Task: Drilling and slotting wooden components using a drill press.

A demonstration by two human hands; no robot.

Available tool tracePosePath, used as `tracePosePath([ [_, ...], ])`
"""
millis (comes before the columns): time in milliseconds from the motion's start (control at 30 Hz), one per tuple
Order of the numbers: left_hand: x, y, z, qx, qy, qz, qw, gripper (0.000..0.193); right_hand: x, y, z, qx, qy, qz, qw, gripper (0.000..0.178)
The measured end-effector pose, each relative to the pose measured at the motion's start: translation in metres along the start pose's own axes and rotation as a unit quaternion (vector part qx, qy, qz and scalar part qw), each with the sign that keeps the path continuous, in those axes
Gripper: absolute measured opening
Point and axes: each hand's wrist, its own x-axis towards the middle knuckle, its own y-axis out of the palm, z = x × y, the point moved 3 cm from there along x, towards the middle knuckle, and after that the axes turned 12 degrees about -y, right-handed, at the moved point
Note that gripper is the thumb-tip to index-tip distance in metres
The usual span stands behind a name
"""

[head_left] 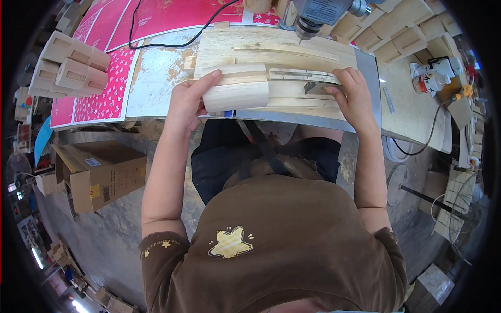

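My left hand (190,96) grips the left end of a pale wooden block (237,94) with a curved face, thumb on top and fingers beneath. To the right of the block, my right hand (352,94) is closed at the right end of a narrow light strip (302,75) with dark edges. A small dark metal plate (314,87) stands out by my right thumb; whether it is joined to the strip I cannot tell. Both hands are over a wooden board (214,47) with raised slats, under the chuck of a drill press (309,28).
Wooden blocks (83,75) are stacked at the left on a pink patterned sheet (102,28), and more wooden pieces (389,34) at the back right. A black cable (172,46) crosses the table. White containers (430,78) stand at right. A cardboard box (107,177) sits below, left.
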Motion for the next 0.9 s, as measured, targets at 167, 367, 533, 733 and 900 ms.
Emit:
tracePosePath([
  [167,0.01,0.035,0.009,0.019,0.003,0.043,0.999,0.043,-0.004,-0.002,0.0,0.007,-0.007,0.002,1.0,0.031],
  [367,0.009,0.079,0.019,0.017,0.036,0.107,0.993,0.041,-0.008,-0.002,-0.002,-0.005,0.005,-0.006,1.0,0.034],
  [533,0.003,0.082,0.032,0.118,0.324,0.013,0.939,0.05,-0.008,-0.002,-0.014,-0.024,0.021,-0.035,0.999,0.036],
  [733,0.026,0.088,0.033,0.364,0.454,-0.106,0.806,0.07,0.019,0.014,-0.036,-0.059,0.025,-0.083,0.995,0.037],
  [900,0.049,0.07,0.027,0.414,0.439,-0.175,0.778,0.063,0.031,0.027,-0.022,-0.055,-0.007,-0.103,0.993,0.037],
])
